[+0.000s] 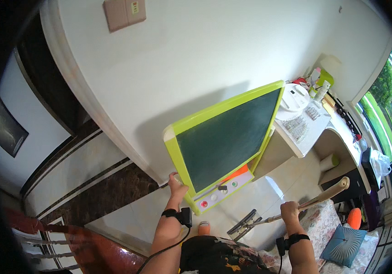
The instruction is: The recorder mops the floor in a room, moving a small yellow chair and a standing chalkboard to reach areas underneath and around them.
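A chalkboard easel with a lime-green frame point(228, 137) leans near the white wall, its tray point(225, 191) low on the front. My left hand point(177, 186) grips the left side of its frame near the bottom corner. My right hand point(290, 210) is closed around the pole of a flat mop point(322, 196), held at a slant. The mop's flat head point(244, 225) is down at the tiled floor, between my two hands and right of my slippered foot point(204, 228).
A white desk point(305, 145) carrying small items stands beyond the easel. At right is a floral-covered seat point(319, 219) with a blue cushion point(343, 246). A reddish wooden piece of furniture point(96, 250) stands lower left. A doorway opens at left.
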`<action>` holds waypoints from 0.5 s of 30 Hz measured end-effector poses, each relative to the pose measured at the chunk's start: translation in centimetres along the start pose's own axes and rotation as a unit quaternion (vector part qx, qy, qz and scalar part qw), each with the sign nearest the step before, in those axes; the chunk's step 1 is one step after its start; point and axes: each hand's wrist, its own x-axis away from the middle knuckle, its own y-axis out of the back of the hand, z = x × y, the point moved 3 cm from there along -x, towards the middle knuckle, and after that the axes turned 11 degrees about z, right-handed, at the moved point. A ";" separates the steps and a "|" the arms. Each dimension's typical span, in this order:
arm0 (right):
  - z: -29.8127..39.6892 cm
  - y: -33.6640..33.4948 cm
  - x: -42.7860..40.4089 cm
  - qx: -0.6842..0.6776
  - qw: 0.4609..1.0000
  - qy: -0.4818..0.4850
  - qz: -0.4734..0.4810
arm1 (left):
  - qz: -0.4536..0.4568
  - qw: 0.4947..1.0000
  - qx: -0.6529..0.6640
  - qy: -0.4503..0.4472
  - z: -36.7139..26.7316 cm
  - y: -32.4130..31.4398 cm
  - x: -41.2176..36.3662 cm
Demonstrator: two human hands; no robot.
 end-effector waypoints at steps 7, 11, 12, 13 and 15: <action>-0.3 -0.1 0.0 0.014 1.000 0.002 -0.001 | -0.049 0.997 0.057 0.006 2.9 4.4 2.4; 0.4 0.2 -0.4 0.025 1.000 0.013 -0.009 | -0.008 0.991 0.117 -0.065 6.3 10.6 5.0; -0.2 -0.5 -0.9 0.021 1.000 0.002 -0.007 | 0.024 0.986 0.142 -0.085 5.4 11.4 6.0; 0.3 -0.2 -1.0 0.023 1.000 0.012 -0.008 | 0.026 0.989 0.141 -0.040 7.8 13.9 7.1; 0.4 0.1 -1.0 0.027 0.999 0.038 -0.015 | 0.021 0.988 0.151 -0.001 11.1 17.6 9.1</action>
